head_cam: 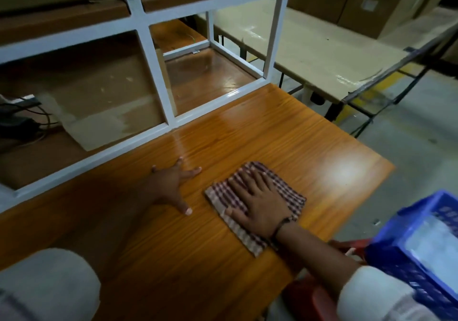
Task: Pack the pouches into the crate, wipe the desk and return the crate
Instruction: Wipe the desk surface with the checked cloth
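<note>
Far left, behind the white metal frame that stands on the rear of the bench: dark cables and a large cardboard box faced with glossy clear film, filling the lower left bay. Lower left corner: a pale sleeve, blurred. Centre left: left hand, palm down and flat on the bare orange wood-grain bench top, its fingers spread wide apart and gripping nothing. Just beside it, not touching: a folded checked cloth, maroon and white, lying flat on the bench near the front edge. On the cloth: right hand, palm down, pressing it to the surface, fingers extended and slightly apart, laid over the fabric rather than closed around it; a dark thread band circles the wrist. Rear right, apart from the bench: a second, pale-topped table with stacked cardboard cartons behind it. Lower right, off the bench and below its level: a red seat, partly hidden by the forearm. Far right: the blue perforated plastic crate, holding whitish translucent pouches, blurred; their number cannot be told.
</note>
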Demonstrator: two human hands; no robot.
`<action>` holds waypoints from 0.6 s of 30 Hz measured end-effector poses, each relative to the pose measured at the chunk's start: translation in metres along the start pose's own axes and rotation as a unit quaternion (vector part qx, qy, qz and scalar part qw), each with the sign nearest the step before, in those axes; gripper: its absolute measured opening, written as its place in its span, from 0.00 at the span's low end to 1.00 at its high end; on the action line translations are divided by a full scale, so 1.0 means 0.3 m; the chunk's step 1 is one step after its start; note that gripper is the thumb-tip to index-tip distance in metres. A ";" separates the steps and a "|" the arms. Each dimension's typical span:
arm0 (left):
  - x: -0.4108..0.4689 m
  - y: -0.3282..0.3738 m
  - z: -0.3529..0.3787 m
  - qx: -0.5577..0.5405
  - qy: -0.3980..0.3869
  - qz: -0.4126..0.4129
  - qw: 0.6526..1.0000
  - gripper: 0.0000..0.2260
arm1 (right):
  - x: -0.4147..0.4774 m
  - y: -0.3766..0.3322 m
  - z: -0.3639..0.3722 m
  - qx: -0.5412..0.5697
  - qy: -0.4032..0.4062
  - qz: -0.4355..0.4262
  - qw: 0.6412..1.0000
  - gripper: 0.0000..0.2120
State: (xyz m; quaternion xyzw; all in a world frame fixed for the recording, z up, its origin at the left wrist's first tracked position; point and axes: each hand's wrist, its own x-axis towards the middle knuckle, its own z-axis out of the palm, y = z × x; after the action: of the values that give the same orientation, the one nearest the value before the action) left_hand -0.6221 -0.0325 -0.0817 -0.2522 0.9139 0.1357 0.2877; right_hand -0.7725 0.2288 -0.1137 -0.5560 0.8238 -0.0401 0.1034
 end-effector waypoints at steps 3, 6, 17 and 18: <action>0.019 0.037 0.000 0.004 0.008 0.010 1.000 0.64 | -0.108 -0.014 0.012 0.002 -0.004 -0.011 1.000 0.37; 0.050 0.113 -0.014 -0.011 0.007 0.028 1.000 0.64 | -0.145 0.112 0.012 -0.009 0.036 0.082 0.996 0.36; 0.159 0.448 -0.147 0.065 0.002 0.092 0.994 0.59 | -0.140 0.404 -0.025 0.004 0.076 0.287 0.955 0.41; 0.167 0.462 -0.155 0.062 -0.001 0.091 0.994 0.59 | -0.130 0.421 -0.026 0.002 0.079 0.291 0.954 0.41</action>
State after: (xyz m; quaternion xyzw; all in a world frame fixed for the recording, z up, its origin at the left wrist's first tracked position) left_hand -0.7534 0.0460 -0.0600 -0.1496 0.9393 0.1051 0.2903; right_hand -0.8746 0.3122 -0.1239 -0.2873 0.9552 -0.0539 0.0466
